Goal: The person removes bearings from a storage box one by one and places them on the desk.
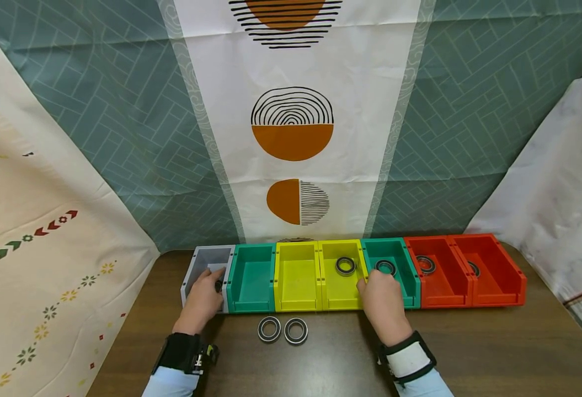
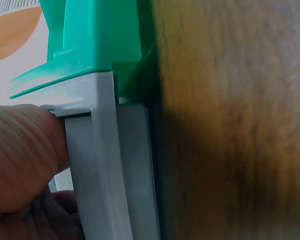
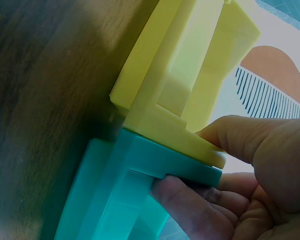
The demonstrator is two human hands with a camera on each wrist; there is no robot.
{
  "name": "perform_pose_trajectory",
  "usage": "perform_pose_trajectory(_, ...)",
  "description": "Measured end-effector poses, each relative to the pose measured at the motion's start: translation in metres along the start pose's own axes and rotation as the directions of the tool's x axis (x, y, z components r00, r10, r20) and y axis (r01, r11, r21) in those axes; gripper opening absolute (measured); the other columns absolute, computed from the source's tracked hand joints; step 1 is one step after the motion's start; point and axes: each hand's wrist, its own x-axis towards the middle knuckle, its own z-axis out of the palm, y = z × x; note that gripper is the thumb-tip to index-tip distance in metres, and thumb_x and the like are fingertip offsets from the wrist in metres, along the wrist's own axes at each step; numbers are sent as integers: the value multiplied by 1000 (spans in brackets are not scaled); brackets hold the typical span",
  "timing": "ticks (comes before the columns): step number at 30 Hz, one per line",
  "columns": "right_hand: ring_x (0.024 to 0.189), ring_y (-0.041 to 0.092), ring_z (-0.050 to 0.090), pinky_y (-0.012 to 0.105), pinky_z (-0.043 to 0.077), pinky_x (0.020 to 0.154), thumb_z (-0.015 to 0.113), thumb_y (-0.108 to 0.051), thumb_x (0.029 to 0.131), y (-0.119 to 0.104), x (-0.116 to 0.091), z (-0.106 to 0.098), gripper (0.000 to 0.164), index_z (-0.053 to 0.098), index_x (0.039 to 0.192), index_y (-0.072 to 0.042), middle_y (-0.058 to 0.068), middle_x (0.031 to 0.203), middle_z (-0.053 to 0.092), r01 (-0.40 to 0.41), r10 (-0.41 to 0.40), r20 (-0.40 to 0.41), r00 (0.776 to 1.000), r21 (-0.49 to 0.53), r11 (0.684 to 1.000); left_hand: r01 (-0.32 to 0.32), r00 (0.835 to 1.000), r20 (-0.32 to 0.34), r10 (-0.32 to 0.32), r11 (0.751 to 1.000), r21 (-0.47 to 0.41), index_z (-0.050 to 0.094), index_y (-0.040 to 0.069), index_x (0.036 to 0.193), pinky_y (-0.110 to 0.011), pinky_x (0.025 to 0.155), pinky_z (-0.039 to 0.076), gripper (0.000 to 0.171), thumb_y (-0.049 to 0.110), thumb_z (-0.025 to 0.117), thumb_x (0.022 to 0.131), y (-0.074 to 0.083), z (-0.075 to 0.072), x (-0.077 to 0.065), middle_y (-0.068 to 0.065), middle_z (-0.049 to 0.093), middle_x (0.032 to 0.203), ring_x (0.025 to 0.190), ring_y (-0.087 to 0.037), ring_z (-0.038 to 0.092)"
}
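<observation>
My left hand (image 1: 203,298) reaches into the grey bin (image 1: 188,275) at the row's left end. Its fingers hold a dark ring-shaped bearing (image 1: 218,285), mostly covered by the hand; the left wrist view hides it behind the bin's front wall. My right hand (image 1: 383,304) grips the adjoining side walls of a yellow bin (image 3: 172,95) and a green bin (image 3: 140,185), thumb on the yellow side and fingers on the green. One bearing (image 1: 345,266) lies in that yellow bin and another bearing (image 1: 385,268) in that green bin.
Two bearings lie on the wooden table in front of the row, a left bearing (image 1: 269,329) and a right bearing (image 1: 296,331). Two red bins (image 1: 444,300) at the right end each hold one bearing. Another green bin (image 1: 253,306) and yellow bin (image 1: 298,303) stand left of centre.
</observation>
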Motion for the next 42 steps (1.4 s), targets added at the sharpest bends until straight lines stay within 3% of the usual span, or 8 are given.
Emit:
perform_pose_trajectory(6,54,21,46,30,39,46,60,-23,88,0,0,0,30,58,85,6,7,60,45,-2,2,-4,1000,0,1000,-8,998,56,5,998,54,50,1,130,-54,97,32,46,2,51,84,0,-1,1,-27,37,137,123,-43,36)
perform_pose_trajectory(10,54,20,46,29,39,46,60,-23,88,-1,-1,0,30,58,86,7,7,61,45,-5,5,2,1000,4,1000,7,999,46,-11,995,96,54,2,126,-49,85,42,42,3,53,84,1,-2,-1,-22,50,125,105,-33,50)
perform_pose_trajectory(15,54,20,46,30,41,47,60,-23,88,-1,-1,0,30,58,87,7,7,62,46,-3,3,-1,1000,9,1000,17,1000,10,-18,993,119,58,3,120,-46,77,45,38,-2,50,83,6,-5,-4,-18,57,115,89,-24,50)
perform_pose_trajectory(26,55,21,46,30,40,46,60,-24,88,-2,-1,-2,30,58,86,6,7,63,47,-3,2,5,1000,14,1000,-101,990,-74,122,964,244,56,-4,90,-46,65,44,10,0,57,80,4,-4,-3,-14,54,76,70,-26,53)
perform_pose_trajectory(30,55,20,46,30,40,46,60,-23,87,-2,-1,-2,30,58,87,6,7,63,47,-2,2,6,1000,10,1000,-99,991,-62,119,962,256,55,-6,92,-49,71,42,13,3,59,82,3,-2,-5,-17,54,79,76,-31,52)
perform_pose_trajectory(33,55,20,47,30,40,47,61,-23,87,-2,-1,-2,30,58,87,7,7,63,47,0,0,6,1000,9,1000,-98,990,-71,119,963,251,54,-9,103,-52,78,40,23,5,59,85,4,0,-7,-22,55,89,85,-35,52)
perform_pose_trajectory(38,55,20,47,30,41,47,61,-23,87,-1,-1,-2,30,58,87,7,8,64,48,-2,2,1,1000,12,1000,-137,970,-171,172,970,201,49,-10,118,-54,86,39,36,8,57,88,7,-3,-16,-29,51,107,101,-42,48)
perform_pose_trajectory(42,54,20,46,30,40,46,61,-23,87,0,0,-2,30,58,87,7,7,62,47,3,-3,-3,1000,13,1000,-126,962,-227,152,984,124,45,-7,126,-51,84,43,42,15,56,91,12,-12,-27,-29,44,117,106,-40,43)
